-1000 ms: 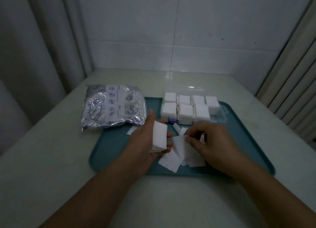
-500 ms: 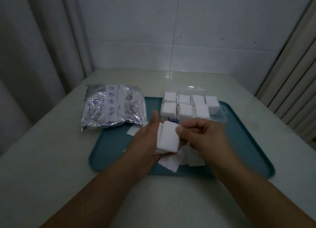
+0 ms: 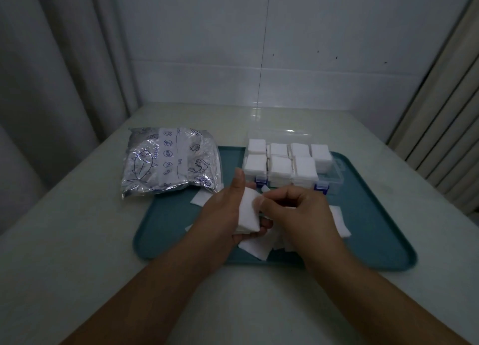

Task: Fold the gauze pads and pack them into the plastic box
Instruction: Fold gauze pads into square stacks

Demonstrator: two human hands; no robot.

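Two hands, the left hand [image 3: 225,210] and right hand [image 3: 295,215], are showing mid-frame. One teal tray [image 3: 375,228], one clear plastic box [image 3: 334,173] holding seven gauze stacks [image 3: 280,167], and one foil bag [image 3: 168,160] are sitting on one desk [image 3: 77,241].

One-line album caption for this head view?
Both hands hold a gauze stack over a teal tray beside the filled box.

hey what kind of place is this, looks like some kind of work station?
Probably a small indoor packing or supply-prep station, perhaps clinical; I can't be sure. Clues: a teal tray on a pale table in a plain white-walled corner, a clear plastic box filled with folded gauze pads, and a foil pouch.
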